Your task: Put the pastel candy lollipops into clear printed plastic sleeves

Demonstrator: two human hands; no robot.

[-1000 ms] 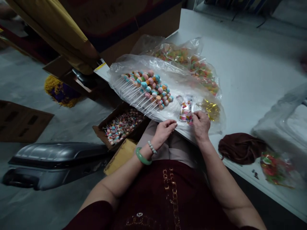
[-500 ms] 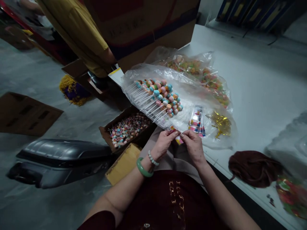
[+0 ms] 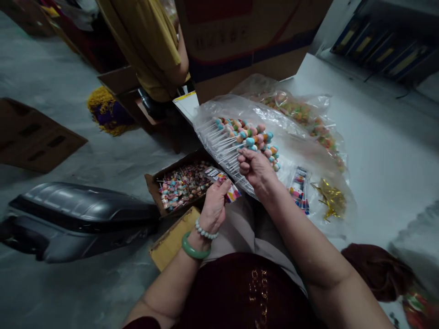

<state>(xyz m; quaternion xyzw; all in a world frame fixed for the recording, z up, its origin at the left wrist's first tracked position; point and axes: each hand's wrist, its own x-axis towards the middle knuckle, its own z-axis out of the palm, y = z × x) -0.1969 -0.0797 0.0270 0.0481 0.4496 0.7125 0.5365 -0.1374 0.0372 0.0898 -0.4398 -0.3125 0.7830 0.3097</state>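
Observation:
My left hand [image 3: 215, 201] is closed on the edge of a small clear plastic bag with a colourful print [image 3: 233, 193], held up above my lap. My right hand [image 3: 255, 169] reaches over the pile of marshmallow candy sticks [image 3: 262, 137]. Its fingers are curled together at the white sticks, just below a blue candy; whether a stick is pinched between them is hidden. The candy sticks lie side by side on a large clear plastic sheet [image 3: 288, 155], stick ends to the left. Flat printed bags [image 3: 299, 185] lie stacked right of my right hand, beside gold twist ties [image 3: 331, 201].
Left of my knees stands an open carton [image 3: 151, 194] of small wrapped candies, with a yellowish box [image 3: 171, 237] before it. A grey suitcase [image 3: 85, 205] lies further left. A large carton [image 3: 247, 68] and a person in a yellow shirt [image 3: 147, 45] are behind the white table [image 3: 377, 151].
My hands have parted. The left has moved slightly left with the printed bag, while the right has let go of it and reached forward to the candy sticks. The view has shifted.

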